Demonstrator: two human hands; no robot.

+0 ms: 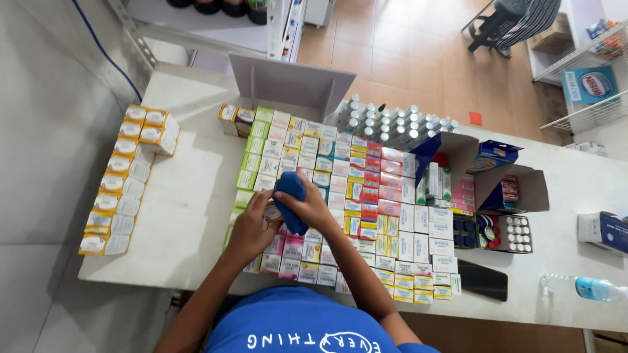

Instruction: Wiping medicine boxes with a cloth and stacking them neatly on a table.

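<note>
Head view, single entry: I log a blue cloth [290,199] bunched in my right hand [313,210], the grip closed around its lower half, its long axis running up and away from me over the rows of small medicine boxes [340,196] that cover the middle of the counter [190,216]. My left hand [250,230] lies just beside it, to the left and slightly nearer me, fingers curled onto a box at the block's left edge; whether it pinches that box I cannot tell. Around: a column of yellow-and-white boxes [121,186] well apart on the left, white-capped bottles [392,124] behind the block, open cartons [497,189] to the right, a dark phone [483,280] near the front edge, a water bottle [589,287] lying far right.
</note>
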